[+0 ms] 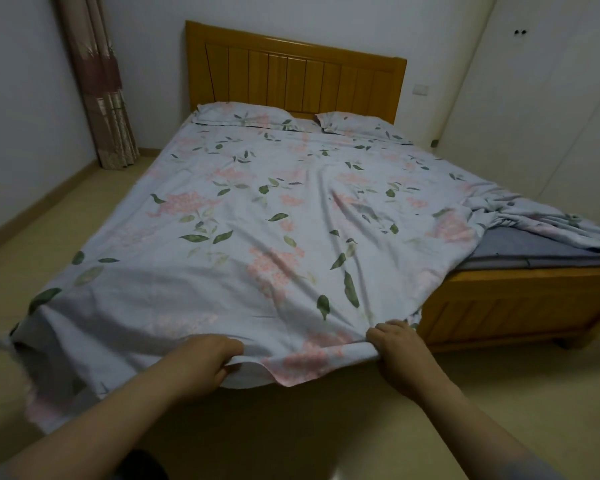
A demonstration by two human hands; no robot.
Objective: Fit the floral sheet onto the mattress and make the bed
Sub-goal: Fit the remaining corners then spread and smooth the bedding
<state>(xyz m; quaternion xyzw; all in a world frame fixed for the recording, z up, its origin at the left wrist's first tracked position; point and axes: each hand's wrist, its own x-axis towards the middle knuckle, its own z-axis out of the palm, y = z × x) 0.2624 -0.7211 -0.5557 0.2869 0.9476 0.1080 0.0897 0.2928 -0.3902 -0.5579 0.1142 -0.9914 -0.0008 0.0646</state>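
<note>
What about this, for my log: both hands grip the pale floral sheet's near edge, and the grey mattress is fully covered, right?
No: the head view shows the grey mattress bare at its near right corner. Left hand and right hand do grip the near edge of the pale floral sheet.

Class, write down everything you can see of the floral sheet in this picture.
The floral sheet is thin cloth, pale blue-grey with pink flower clusters and green leaves. It lies spread over most of the bed, wrinkled. Its near edge is held up past the foot of the bed, gripped by the left hand and the right hand. Its near left corner hangs toward the floor. On the right it is bunched, leaving a grey mattress corner bare. Two matching pillows lie at its far end.
</note>
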